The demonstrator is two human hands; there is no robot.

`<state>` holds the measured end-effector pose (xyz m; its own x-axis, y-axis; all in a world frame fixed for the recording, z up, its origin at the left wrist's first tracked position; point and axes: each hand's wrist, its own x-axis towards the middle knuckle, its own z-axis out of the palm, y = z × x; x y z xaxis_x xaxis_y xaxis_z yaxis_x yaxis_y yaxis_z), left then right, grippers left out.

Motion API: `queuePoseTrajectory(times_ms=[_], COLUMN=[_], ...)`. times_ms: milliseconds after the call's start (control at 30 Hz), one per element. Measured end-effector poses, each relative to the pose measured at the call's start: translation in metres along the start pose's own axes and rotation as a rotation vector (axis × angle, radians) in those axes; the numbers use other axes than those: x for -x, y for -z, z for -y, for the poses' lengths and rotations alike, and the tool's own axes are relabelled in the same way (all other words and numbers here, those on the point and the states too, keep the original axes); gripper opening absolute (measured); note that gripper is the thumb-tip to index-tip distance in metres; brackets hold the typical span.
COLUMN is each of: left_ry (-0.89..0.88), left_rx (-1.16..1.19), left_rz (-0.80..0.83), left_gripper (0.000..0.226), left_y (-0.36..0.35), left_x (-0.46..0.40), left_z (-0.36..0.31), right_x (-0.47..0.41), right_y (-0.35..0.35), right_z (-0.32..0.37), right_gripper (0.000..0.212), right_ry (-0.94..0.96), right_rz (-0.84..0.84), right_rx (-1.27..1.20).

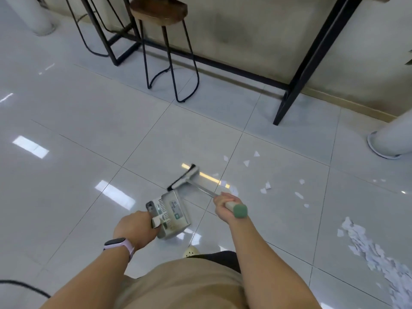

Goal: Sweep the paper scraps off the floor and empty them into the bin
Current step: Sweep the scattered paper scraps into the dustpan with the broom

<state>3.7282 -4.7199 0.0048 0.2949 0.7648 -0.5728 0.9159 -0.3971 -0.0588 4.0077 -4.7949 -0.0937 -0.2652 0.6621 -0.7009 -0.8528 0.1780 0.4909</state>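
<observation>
White paper scraps [266,186] lie strewn on the glossy tile floor [89,121] just right of the broom head [184,177], with a thicker drift farther right. Right hand [225,202] fingers wrap the broom handle, its shaft running toward the dustpan [171,214], which the left hand [136,228] grips left of the head. No bin shows.

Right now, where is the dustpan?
In the head view, the dustpan sits low on the tiled floor at centre, gripped by the left hand, just below the broom head.
</observation>
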Motion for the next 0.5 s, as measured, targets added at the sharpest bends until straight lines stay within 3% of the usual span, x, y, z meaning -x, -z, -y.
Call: queuePoseTrajectory(times_ms=[167,400,500], left_ry=[-0.061,-0.027,0.053], left_rx=[-0.030,0.124,0.354], left_rz=[0.023,0.016,-0.017], left_gripper=[0.027,0.026,0.028], left_y=[0.008,0.025,0.029], left_x=[-0.036,-0.072,-0.086], left_z=[0.026,0.001,-0.010], right_x=[0.054,0.110,0.103], right_y=[0.036,0.071,0.046], right_z=[0.049,0.066,0.047], right_gripper=[0.011,0.004,0.023], right_ry=[0.232,0.475,0.539], right_rz=[-0.194,-0.312,-0.393], right_rx=[0.224,0.273,0.380])
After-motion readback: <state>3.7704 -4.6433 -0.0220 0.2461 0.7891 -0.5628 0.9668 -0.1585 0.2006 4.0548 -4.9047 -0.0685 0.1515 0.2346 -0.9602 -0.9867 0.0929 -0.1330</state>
